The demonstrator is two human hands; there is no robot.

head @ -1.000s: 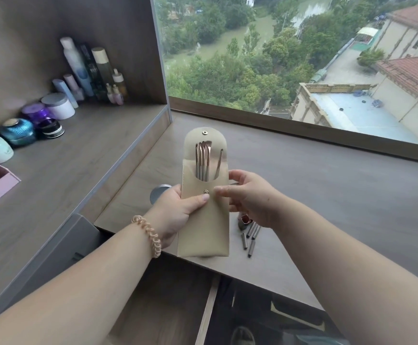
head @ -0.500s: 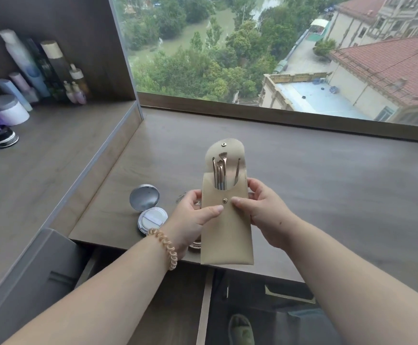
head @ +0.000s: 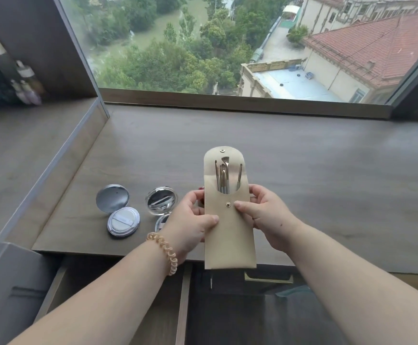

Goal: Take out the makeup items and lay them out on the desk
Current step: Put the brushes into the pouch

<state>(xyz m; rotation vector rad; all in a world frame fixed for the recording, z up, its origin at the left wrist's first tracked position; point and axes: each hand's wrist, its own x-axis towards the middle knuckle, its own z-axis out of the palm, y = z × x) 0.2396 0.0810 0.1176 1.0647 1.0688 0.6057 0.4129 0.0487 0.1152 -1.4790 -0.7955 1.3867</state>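
A beige pouch [head: 229, 235] with its flap open stands upright above the desk's front edge. Several slim gold-tipped brushes [head: 224, 179] stick out of its mouth. My left hand [head: 190, 221] grips the pouch's left side, thumb on its front. My right hand [head: 265, 215] holds the right side, thumb beside the snap button. On the desk [head: 302, 175] to the left lie an open cushion compact [head: 122, 215] with a white puff and an open clear mirrored compact [head: 160, 201], partly hidden by my left hand.
Bottles and small jars [head: 11, 78], blurred, stand on the raised shelf at the far left. An open drawer [head: 118, 295] sits below the desk edge. A window ledge [head: 240, 102] runs along the back.
The view has swung right and both hands with the pouch have shifted right. The two open compacts have come into sight. The small sticks seen under my right hand a second ago are out of sight.
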